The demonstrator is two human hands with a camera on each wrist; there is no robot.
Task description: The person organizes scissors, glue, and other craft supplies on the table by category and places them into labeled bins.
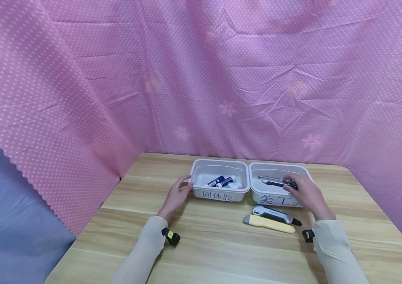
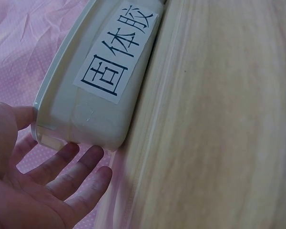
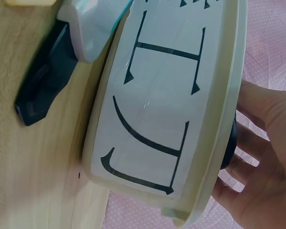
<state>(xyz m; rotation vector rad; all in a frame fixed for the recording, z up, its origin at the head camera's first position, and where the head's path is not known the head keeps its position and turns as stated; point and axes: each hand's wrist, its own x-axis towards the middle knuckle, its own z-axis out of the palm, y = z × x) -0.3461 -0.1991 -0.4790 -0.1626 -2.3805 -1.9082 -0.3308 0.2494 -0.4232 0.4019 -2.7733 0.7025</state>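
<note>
Curled fingers of the right hand (image 1: 307,193) pinch the dark end of a silver utility knife (image 1: 270,180) at the utility-knife bin's (image 1: 272,193) opening, perhaps for control. Before that bin lie a grey utility knife (image 1: 272,214) and a yellow utility knife (image 1: 270,223). Just left of it, a glue-stick bin (image 1: 218,169) holds glue sticks (image 1: 226,182); the left hand (image 1: 176,196), fingers apart, touches its outer side, probably steadying it. Whether the silver knife rests on the bin's floor is unclear.
</note>
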